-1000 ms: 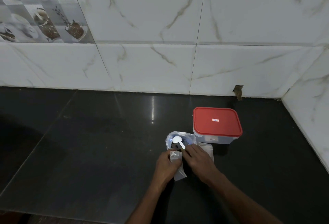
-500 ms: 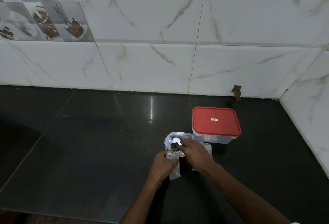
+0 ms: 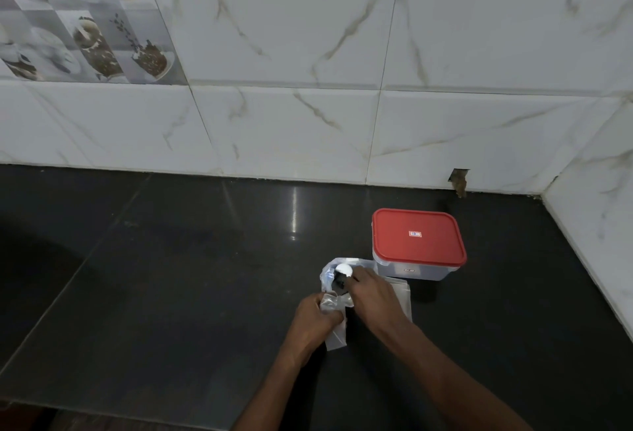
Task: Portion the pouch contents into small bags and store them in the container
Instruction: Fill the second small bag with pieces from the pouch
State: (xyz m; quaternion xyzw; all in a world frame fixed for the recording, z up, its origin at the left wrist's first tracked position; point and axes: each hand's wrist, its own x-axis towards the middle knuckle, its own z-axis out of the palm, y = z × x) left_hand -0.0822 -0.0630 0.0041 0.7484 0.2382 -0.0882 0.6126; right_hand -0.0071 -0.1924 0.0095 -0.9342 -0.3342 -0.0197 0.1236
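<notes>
Left hand [image 3: 317,317]: grip curled round small clear bag [image 3: 336,338], touching pouch.
Right hand [image 3: 373,293]: grip pinching spoon [image 3: 343,271] over open pouch [image 3: 328,273].
Container [image 3: 418,245]: red lid on, just beside pouch, on worktop [image 3: 171,276].

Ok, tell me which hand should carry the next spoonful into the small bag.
Right. The right hand grips the spoon over the open pouch. The left hand holds the small bag by its top right beside it, so it should probably just steady the bag.
</notes>
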